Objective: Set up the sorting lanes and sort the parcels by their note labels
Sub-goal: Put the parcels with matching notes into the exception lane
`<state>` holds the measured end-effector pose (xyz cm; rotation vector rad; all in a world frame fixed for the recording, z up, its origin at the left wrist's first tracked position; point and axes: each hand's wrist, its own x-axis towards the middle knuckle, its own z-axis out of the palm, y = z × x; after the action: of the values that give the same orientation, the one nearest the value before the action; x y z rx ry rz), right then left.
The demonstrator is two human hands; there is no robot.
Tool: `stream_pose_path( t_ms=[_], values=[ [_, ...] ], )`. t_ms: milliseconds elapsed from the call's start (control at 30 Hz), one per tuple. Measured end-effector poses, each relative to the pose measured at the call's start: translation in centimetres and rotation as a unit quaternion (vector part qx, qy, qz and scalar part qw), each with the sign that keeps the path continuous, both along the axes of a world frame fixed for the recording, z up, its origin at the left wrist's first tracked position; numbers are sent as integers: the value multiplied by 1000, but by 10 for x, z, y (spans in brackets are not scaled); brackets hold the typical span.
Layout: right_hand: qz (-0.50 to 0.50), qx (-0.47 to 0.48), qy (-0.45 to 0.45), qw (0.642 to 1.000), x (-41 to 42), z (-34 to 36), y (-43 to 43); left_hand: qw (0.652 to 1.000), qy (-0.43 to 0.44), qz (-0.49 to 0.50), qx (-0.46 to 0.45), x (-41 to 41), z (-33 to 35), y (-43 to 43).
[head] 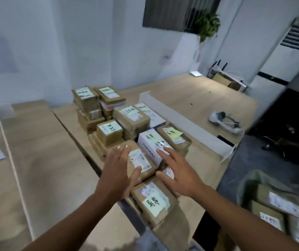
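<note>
**Hovering two flat hands over the parcel pile**

Closest to me, at the near edge of the tabletop (204, 160), lies a brown parcel with a green note (154, 203). Just past it, my left hand (117, 171) and right hand (179, 171) flank a brown parcel with a shipping label (140, 161). My left fingers lie straight along its left edge, thumb against its near side. My right fingers are straight too, their tips over the white box (150, 147) beside it. Neither hand clasps anything, and I cannot tell whether the palms touch cardboard.

Right of the white box sits a parcel with a yellow note (174, 134). Farther back, more noted parcels are stacked toward the far left corner (86, 98). A white divider (181, 120) stands on edge along the pile's right side. Beyond it a grey-white device (224, 122) lies on bare wood. Off the right edge, low down, a bag of parcels (271, 201) sits.
</note>
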<state>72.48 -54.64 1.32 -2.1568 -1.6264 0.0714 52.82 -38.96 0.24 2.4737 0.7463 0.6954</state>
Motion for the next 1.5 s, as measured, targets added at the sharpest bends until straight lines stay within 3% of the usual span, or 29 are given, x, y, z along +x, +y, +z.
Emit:
stream_pose_path(
  t_ms=[267, 467, 867, 967, 1100, 1200, 1333, 1500],
  values=[
    [-3, 15, 30, 999, 162, -11, -41, 994, 18, 26, -102, 159, -25, -55],
    [-6, 1, 51, 999, 251, -41, -6, 986, 64, 65, -139, 240, -55, -38],
    [40, -124, 52, 990, 355, -118, 83, 970, 167, 134, -112, 345, -113, 4],
    [71, -111, 85, 988, 362, -136, 84, 968, 188, 150, -68, 357, -121, 0],
    [76, -82, 99, 989, 364, -144, 86, 967, 189, 155, -72, 360, -120, -4],
    [88, -45, 120, 988, 357, -132, 78, 968, 168, 157, -102, 359, -107, -10],
    [89, 49, 138, 985, 333, -96, 49, 975, 30, 164, -147, 359, -57, -40],
    [150, 150, 180, 961, 291, -40, 56, 973, -90, 187, -100, 314, 2, -58]
  ],
)
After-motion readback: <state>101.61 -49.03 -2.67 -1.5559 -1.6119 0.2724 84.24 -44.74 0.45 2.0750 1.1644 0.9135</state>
